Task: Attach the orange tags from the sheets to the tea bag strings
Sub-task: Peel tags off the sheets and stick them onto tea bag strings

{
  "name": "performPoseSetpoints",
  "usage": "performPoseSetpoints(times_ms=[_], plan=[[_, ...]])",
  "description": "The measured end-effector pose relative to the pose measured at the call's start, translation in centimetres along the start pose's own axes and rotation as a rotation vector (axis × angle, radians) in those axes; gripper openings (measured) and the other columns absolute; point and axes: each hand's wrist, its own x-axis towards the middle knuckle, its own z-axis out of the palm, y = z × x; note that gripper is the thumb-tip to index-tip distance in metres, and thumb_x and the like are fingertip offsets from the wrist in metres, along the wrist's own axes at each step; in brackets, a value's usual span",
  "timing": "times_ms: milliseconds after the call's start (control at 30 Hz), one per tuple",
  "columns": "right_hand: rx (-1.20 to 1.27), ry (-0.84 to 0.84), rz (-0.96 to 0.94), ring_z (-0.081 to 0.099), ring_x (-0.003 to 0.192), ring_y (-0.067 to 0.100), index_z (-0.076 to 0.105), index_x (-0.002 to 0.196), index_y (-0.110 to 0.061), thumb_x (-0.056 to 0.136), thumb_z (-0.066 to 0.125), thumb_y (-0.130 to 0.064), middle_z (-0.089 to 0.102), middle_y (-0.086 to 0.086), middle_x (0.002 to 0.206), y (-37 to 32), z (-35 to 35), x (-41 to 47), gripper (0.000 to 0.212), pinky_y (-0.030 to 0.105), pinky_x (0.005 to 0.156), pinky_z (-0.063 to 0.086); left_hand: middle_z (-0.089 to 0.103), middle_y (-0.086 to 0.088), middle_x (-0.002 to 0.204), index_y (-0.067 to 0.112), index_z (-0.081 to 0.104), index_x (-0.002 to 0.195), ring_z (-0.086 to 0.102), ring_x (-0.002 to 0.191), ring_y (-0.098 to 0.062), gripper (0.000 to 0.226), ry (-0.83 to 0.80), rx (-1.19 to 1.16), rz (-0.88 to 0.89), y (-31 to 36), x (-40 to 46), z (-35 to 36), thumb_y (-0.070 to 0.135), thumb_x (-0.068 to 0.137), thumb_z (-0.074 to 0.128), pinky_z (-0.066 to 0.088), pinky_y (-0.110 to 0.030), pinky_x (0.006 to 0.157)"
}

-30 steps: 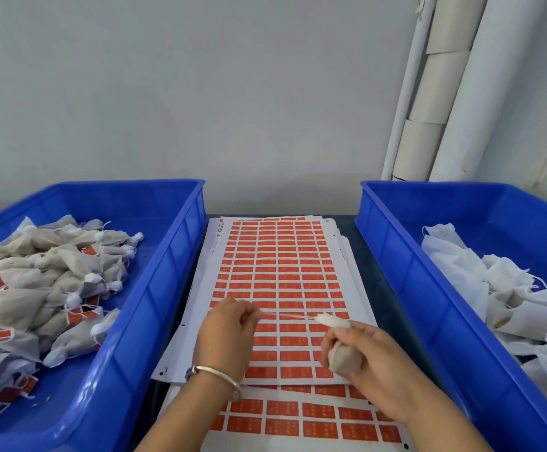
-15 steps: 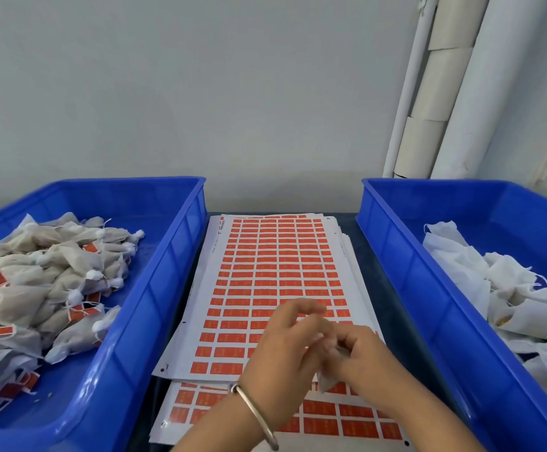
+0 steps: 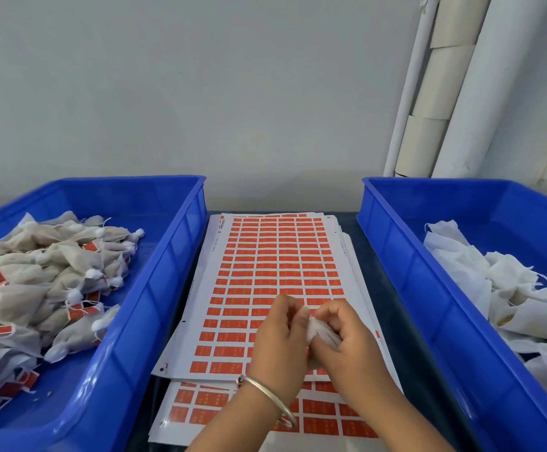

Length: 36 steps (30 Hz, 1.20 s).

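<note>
Holding one white tea bag (image 3: 320, 332) between both hands, I curl my right hand (image 3: 347, 347) around its body while my left hand (image 3: 278, 340) pinches its top end. Both hover over the stacked sheets of orange tags (image 3: 275, 275). To my left, a blue bin (image 3: 154, 288) holds tagged bags; to my right, another blue bin (image 3: 428, 288) holds untagged ones.

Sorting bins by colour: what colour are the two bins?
Both bins are blue, clear in the head view.
</note>
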Motion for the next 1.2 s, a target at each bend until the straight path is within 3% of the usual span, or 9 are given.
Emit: performPoseSetpoints(times_ms=[100, 167, 267, 400, 633, 733, 833, 1033, 1200], plan=[[-0.105, 0.1, -0.052, 0.064, 0.08, 0.004, 0.051, 0.09, -0.042, 0.086, 0.066, -0.019, 0.06, -0.02, 0.092, 0.0, 0.3, -0.1, 0.028, 0.014, 0.064, 0.055, 0.065, -0.011, 0.086, 0.013, 0.059, 0.085, 0.065, 0.081, -0.024, 0.014, 0.031, -0.2, -0.197, 0.2, 0.3, 0.1, 0.015, 0.095, 0.05, 0.057, -0.034, 0.072], [-0.187, 0.135, -0.11, 0.062, 0.087, 0.003, 0.051, 0.089, -0.045, 0.086, 0.066, -0.021, 0.059, -0.025, 0.093, 0.0, 0.5, -0.2, 0.028, 0.011, 0.074, 0.053, 0.066, -0.018, 0.091, 0.008, 0.062, 0.088, 0.065, 0.09, -0.034, 0.014, 0.016, -0.31, -0.3, 0.3, 0.4, -0.1, 0.011, 0.094, 0.05, 0.057, -0.041, 0.077], [-0.231, 0.17, -0.173, 0.06, 0.091, 0.0, 0.06, 0.097, -0.039, 0.087, 0.064, -0.023, 0.062, -0.022, 0.095, 0.2, 0.6, -0.2, 0.019, 0.006, 0.079, 0.046, 0.067, -0.02, 0.092, 0.002, 0.066, 0.093, 0.066, 0.089, -0.032, 0.019, -0.049, -0.45, -0.368, 0.3, 0.5, -0.5, 0.009, 0.093, 0.048, 0.057, -0.036, 0.072], [-0.217, 0.155, -0.152, 0.061, 0.09, 0.003, 0.067, 0.101, -0.026, 0.088, 0.063, -0.026, 0.067, -0.015, 0.096, 0.4, 0.7, 0.0, 0.014, 0.014, 0.081, 0.051, 0.067, -0.02, 0.087, -0.005, 0.065, 0.1, 0.066, 0.081, -0.028, 0.024, -0.107, -0.553, -0.407, 0.1, 0.6, -0.9, 0.01, 0.093, 0.048, 0.055, -0.032, 0.069], [-0.241, 0.063, -0.104, 0.058, 0.096, 0.003, 0.054, 0.1, -0.041, 0.092, 0.056, -0.032, 0.061, -0.019, 0.101, 0.7, 0.6, 0.2, 0.013, 0.015, 0.087, 0.049, 0.07, -0.017, 0.081, 0.002, 0.071, 0.088, 0.067, 0.076, -0.025, 0.02, -0.084, -0.532, -0.416, -0.1, 0.9, -1.0, 0.013, 0.092, 0.054, 0.057, -0.029, 0.066], [-0.259, 0.03, -0.087, 0.056, 0.093, -0.001, 0.05, 0.093, -0.049, 0.091, 0.059, -0.032, 0.056, -0.028, 0.097, 0.5, 0.5, 0.4, 0.019, 0.007, 0.079, 0.044, 0.07, -0.018, 0.083, 0.006, 0.073, 0.079, 0.064, 0.07, -0.023, 0.022, -0.055, -0.523, -0.441, -0.1, 1.1, -1.2, 0.013, 0.091, 0.056, 0.055, -0.026, 0.06], [-0.335, 0.052, -0.11, 0.055, 0.08, -0.006, 0.045, 0.078, -0.053, 0.087, 0.065, -0.029, 0.047, -0.037, 0.081, 0.1, 0.4, 0.6, 0.033, -0.002, 0.06, 0.04, 0.07, -0.019, 0.086, 0.005, 0.071, 0.087, 0.064, 0.073, -0.024, 0.019, -0.035, -0.505, -0.453, -0.2, 1.0, -1.1, 0.013, 0.092, 0.055, 0.054, -0.025, 0.059], [-0.383, 0.071, -0.141, 0.051, 0.078, -0.011, 0.049, 0.093, -0.045, 0.088, 0.063, -0.031, 0.043, -0.037, 0.084, 0.4, 0.5, 0.5, 0.021, -0.004, 0.065, 0.032, 0.069, -0.015, 0.084, 0.008, 0.07, 0.089, 0.064, 0.076, -0.024, 0.016, -0.025, -0.502, -0.442, -0.2, 1.0, -1.1, 0.014, 0.092, 0.056, 0.054, -0.025, 0.059], [-0.306, 0.149, -0.048, 0.056, 0.073, -0.003, 0.05, 0.085, -0.041, 0.089, 0.06, -0.031, 0.05, -0.031, 0.079, 0.3, 0.1, 0.7, 0.015, -0.001, 0.056, 0.037, 0.069, -0.009, 0.082, 0.01, 0.066, 0.09, 0.063, 0.076, -0.022, 0.011, -0.098, -0.515, -0.317, -0.3, 0.5, -1.6, 0.006, 0.09, 0.055, 0.053, -0.025, 0.063]])
